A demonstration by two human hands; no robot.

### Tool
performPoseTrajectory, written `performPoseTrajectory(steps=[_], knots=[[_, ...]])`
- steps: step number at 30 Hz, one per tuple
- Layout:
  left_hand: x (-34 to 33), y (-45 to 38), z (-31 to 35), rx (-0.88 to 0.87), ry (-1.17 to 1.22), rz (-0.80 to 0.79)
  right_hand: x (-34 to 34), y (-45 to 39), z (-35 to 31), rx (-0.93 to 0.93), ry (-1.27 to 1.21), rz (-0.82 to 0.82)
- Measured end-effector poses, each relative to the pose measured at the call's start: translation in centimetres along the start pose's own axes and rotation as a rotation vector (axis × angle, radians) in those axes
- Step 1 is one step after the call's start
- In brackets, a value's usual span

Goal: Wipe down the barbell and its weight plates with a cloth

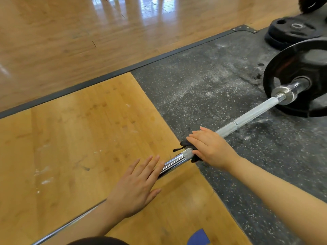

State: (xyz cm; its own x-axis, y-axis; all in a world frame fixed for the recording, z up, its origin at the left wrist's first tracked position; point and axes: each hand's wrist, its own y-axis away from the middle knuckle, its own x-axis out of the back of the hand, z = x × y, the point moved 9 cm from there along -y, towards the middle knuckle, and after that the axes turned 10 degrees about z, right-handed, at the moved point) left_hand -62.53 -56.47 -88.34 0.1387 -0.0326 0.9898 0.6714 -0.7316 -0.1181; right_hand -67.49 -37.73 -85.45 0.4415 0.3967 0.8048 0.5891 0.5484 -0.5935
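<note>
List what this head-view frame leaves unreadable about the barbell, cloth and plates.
- Black cloth: mostly under the right hand; its size and wrap around the barbell can't be told.
- Barbell's near end: covered by the left hand and forearm, then cut off by the bottom edge.
- Loaded weight plate: cut off by the right edge; markings are blurred.
- Stacked plates at top right: lettering too small.
- Blue object: cropped by the bottom edge.

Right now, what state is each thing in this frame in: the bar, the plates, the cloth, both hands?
barbell: lying across the platform, one plate loaded at the far end
loaded weight plate: upright on the sleeve
spare plates: stacked flat on the rubber mat
black cloth: bunched round the bar under the right hand
right hand: gripping cloth and bar
left hand: flat, fingers straight, fingertips on the bar
</note>
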Motion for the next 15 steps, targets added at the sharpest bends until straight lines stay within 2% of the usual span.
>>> performPoseTrajectory(steps=[9, 13, 15], knots=[[0.3, -0.2, -0.1, 0.007, -0.005, -0.007, 1.2, 1.2, 4.6, -0.132, 0.077, -0.033], [0.4, -0.2, -0.2, 0.008, -0.005, -0.013, 1.0, 0.4, 3.7, -0.180, 0.048, 0.003], [0.4, -0.2, -0.2, 0.009, -0.006, -0.014, 0.7, -0.4, 2.1, -0.144, 0.019, 0.023]])
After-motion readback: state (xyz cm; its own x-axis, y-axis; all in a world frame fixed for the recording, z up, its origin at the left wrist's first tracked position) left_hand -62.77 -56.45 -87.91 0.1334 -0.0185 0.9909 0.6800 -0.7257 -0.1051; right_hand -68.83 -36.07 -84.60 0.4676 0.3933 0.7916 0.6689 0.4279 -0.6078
